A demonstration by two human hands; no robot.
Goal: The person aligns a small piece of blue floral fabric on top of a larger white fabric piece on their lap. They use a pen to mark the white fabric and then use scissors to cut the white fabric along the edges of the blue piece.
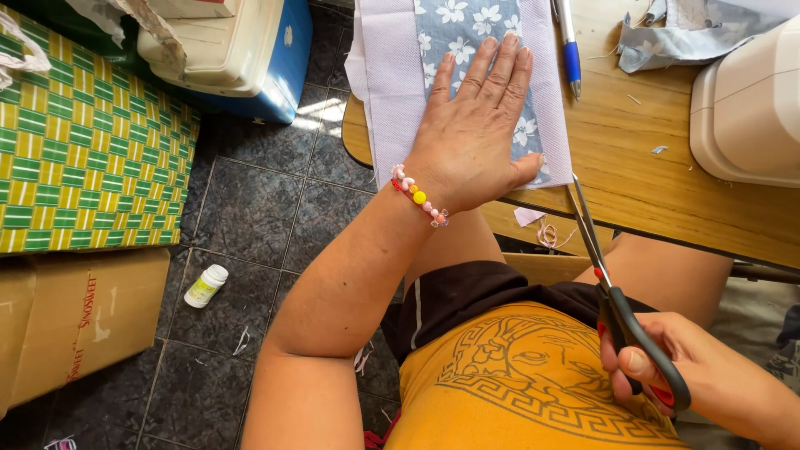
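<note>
From the head camera, the left hand lies flat, fingers spread, pressing the floral fabric and its pale lilac backing against the wooden table near its front edge. The right hand grips black-handled scissors, blades meeting the backing's lower right corner at the table edge. A pen lies just beside the backing.

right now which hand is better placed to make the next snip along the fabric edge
Right. The right hand already grips the scissors, whose tips sit at the fabric edge. The left hand lies flat, pinning the fabric to the table.
</note>
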